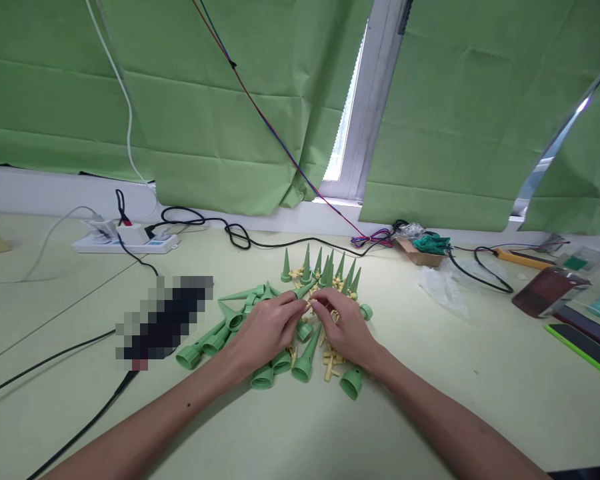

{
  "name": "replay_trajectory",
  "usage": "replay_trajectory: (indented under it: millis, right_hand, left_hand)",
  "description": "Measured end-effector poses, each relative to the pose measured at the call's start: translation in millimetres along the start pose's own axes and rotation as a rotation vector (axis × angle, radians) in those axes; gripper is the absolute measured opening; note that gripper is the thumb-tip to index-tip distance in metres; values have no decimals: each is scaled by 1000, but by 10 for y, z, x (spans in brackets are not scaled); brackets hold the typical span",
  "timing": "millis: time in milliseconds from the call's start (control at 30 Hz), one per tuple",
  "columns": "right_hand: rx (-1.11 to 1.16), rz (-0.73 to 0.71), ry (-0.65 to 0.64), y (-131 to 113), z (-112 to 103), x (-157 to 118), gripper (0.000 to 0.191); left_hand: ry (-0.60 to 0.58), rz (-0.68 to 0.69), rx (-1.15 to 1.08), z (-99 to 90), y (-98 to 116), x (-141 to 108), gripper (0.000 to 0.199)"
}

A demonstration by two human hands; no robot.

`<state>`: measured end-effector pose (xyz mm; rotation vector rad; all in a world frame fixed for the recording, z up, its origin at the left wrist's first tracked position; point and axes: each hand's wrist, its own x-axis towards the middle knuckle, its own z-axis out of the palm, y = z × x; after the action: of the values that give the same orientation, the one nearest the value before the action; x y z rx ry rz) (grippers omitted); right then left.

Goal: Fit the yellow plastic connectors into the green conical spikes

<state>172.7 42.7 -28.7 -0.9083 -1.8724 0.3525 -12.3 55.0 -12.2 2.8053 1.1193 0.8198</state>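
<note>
- From where I stand, the left hand and right hand meet over the heap, fingertips pinched narrow around a small pale piece, probably yellow plastic; the fingers hide its shape.
- Meeting tip to tip seems to suit so small a part, each side steadying the other.
- Green cones lie loose on the surface, smooth, tapered, with hollow flared ends; the scatter likely keeps them within reach.
- Behind, other cones stand points up, their broad ends probably steadying them.
- Yellow fittings, stubby and branched, lie among them.
</note>
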Motion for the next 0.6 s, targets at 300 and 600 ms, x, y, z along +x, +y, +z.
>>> replay_trajectory:
  millis: [300,600]
  right_hand:
    - [-9,-47,-2,35,1,-12,13]
    - [-25,-60,-7,38,-10,-7,13]
  left_hand:
    - [-24,-9,-20,2,-6,3,29]
    - [-31,-1,1,20,-40,10,27]
